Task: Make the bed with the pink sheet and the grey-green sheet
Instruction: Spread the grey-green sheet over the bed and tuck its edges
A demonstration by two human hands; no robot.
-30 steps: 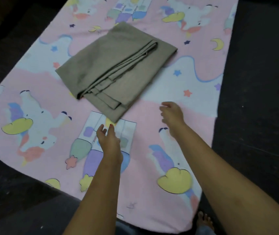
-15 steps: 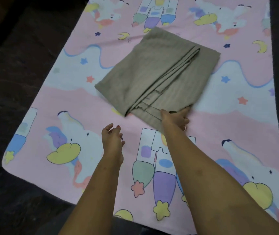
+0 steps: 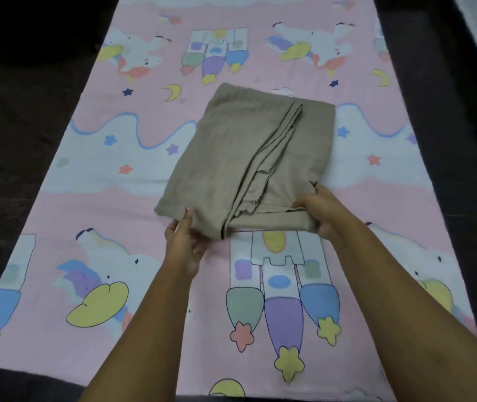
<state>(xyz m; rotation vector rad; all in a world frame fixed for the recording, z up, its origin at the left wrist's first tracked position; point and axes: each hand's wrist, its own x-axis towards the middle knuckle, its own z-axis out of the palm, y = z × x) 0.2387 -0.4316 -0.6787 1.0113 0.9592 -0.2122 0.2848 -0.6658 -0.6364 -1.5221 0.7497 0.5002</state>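
The pink sheet [image 3: 109,216] is a soft woven cloth with a matt finish, printed with pastel rockets, stars, moons and cloud shapes; its surface lies smooth and flat, with a faintly fuzzy look along the near edge. The grey-green sheet [image 3: 231,158] is a plain cloth, also matt, folded into several layers; its top face looks finely textured, and the stacked hems along the fold show stitched edges with slight ripples. The dark surface [image 3: 14,140] around the pink sheet seems a dull, rough-looking fabric or mat, without shine; its exact material cannot be told.
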